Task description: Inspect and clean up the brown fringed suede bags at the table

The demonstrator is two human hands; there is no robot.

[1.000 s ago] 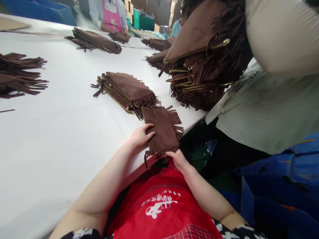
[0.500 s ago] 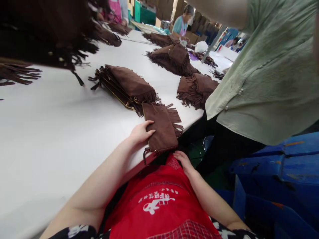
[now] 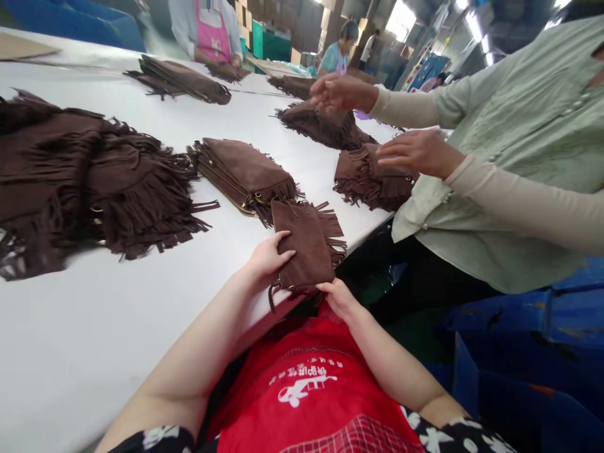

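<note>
A small brown suede fringed bag (image 3: 306, 245) lies at the near edge of the white table (image 3: 117, 327). My left hand (image 3: 268, 257) rests on its left side with fingers laid flat over the suede. My right hand (image 3: 337, 297) holds the bag's near bottom edge, fingers curled onto it. Just beyond the bag sits a stack of the same brown fringed bags (image 3: 243, 173).
A big heap of fringed bags (image 3: 94, 182) lies at the left. A co-worker in a pale green shirt (image 3: 509, 163) stands at the right, hands (image 3: 415, 153) over more bag piles (image 3: 372, 176). Other bag piles and people are farther back. Blue bins (image 3: 533, 352) stand at lower right.
The co-worker's armful of bags swept across from right to left and now lies as a heap on the table at the left. My right hand left the bag's edge briefly and returned to it.
</note>
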